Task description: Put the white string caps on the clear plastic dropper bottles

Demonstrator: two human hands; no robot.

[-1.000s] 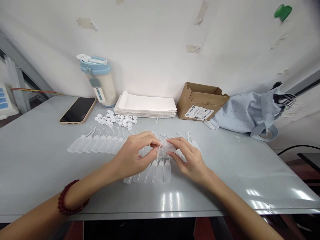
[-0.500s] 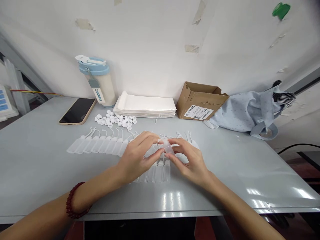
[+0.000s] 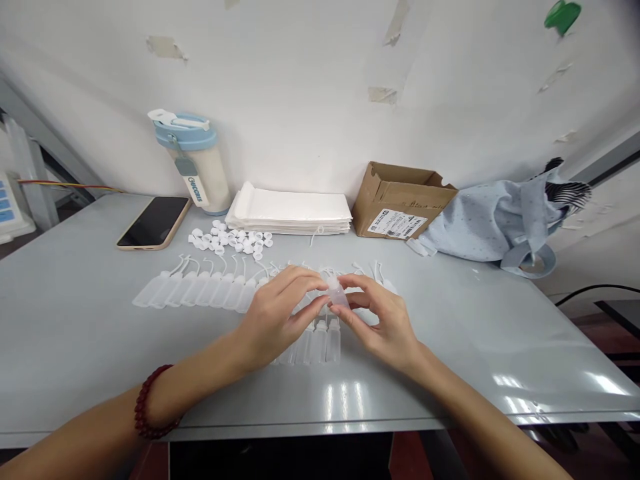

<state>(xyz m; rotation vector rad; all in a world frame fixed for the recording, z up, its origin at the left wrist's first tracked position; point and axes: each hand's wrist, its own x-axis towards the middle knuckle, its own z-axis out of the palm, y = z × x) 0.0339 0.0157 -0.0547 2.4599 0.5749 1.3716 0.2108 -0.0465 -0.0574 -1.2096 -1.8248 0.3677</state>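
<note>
Left hand (image 3: 276, 319) and right hand (image 3: 386, 321) are close together, fingers curled and grasping. Right thumb and forefinger pinch a small translucent plastic dropper bottle (image 3: 339, 295) just above the grey table (image 3: 90, 360); left fingertips meet it from the other side, a light, controlled hold. Beneath lies a short row of similar bottles (image 3: 320, 343); farther off, a longer row (image 3: 200, 288), then a heap of small white plastic caps (image 3: 230, 237).

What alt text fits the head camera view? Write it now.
The left hand and right hand hold a small translucent plastic bottle above rows of similar bottles on a grey table. White caps lie beyond them, near a phone, a stack of white pouches and a cardboard box.
</note>
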